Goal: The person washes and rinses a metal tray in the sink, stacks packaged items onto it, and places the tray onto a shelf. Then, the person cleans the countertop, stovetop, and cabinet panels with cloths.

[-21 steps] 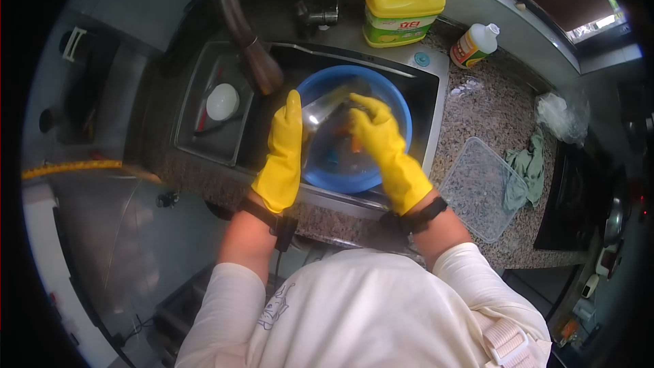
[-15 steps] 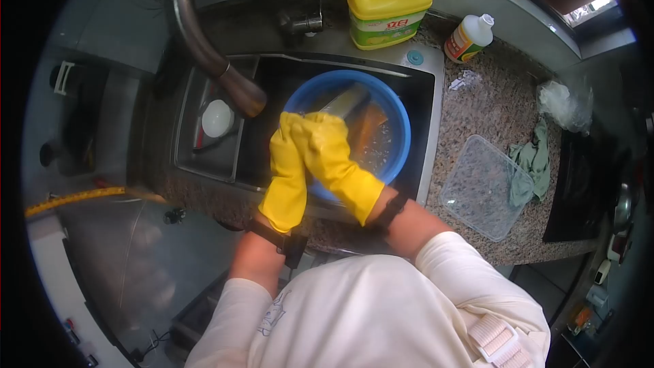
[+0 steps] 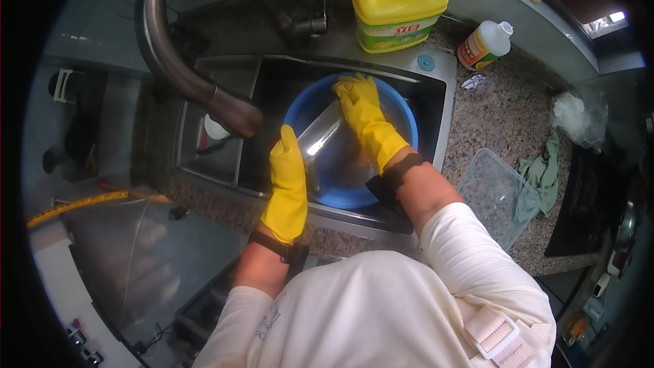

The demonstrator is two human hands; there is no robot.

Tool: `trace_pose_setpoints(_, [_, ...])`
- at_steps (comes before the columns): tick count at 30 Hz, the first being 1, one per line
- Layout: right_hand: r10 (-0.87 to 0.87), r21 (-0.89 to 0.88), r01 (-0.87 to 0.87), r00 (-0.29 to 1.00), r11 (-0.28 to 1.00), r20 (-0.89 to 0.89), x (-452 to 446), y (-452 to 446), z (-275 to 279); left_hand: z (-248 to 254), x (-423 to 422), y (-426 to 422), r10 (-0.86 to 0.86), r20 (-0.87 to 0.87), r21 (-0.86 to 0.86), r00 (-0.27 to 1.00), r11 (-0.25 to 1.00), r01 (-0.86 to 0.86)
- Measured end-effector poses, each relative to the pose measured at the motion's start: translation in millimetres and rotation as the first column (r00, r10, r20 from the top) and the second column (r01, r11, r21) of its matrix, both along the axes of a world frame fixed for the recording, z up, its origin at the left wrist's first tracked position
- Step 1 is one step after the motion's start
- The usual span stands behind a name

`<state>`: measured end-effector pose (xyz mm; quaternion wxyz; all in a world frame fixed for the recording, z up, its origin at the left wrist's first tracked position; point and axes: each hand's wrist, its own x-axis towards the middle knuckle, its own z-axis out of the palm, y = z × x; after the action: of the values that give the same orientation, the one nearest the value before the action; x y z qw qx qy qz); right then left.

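A blue basin of water stands in the sink. Tilted across it is a long, shiny metal item, like a broad blade or the side of a metal container; its exact kind is unclear. My left hand, in a yellow rubber glove, grips its near-left end with the thumb up. My right hand, gloved likewise, has its fingers curled at the far end, by the basin's back rim. The fingertips are partly hidden. Something orange-brown, blurred, shows in the water under my right wrist.
A faucet hangs left of the basin, over a side tray with a white bowl. Behind stand a yellow detergent jug and a white bottle. A clear plastic lid and green cloth lie on the right counter.
My hands were together over the basin's near-left side; now they are apart. The right has moved to the far rim, the left slightly down. The metal item shows more fully.
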<state>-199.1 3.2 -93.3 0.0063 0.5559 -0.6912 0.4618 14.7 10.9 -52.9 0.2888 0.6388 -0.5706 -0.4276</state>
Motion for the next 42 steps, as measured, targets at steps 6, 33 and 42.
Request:
trace_pose_setpoints(6, [0.119,-0.137,-0.105,0.989,0.985,0.092,93,41,83,-16,-3,-7,-0.099,0.024,-0.510,0.995,0.855,0.097])
trace_pose_setpoints(33, [0.080,0.129,-0.405,0.461,0.905,0.884,-47,22,36,42,4,-15,-0.483,0.130,0.247,0.866,0.861,0.444])
trace_pose_setpoints(42, [0.355,-0.104,-0.342,0.923,0.934,0.151,21,40,92,60,-61,3,-0.408,-0.121,-0.260,0.905,0.893,0.367])
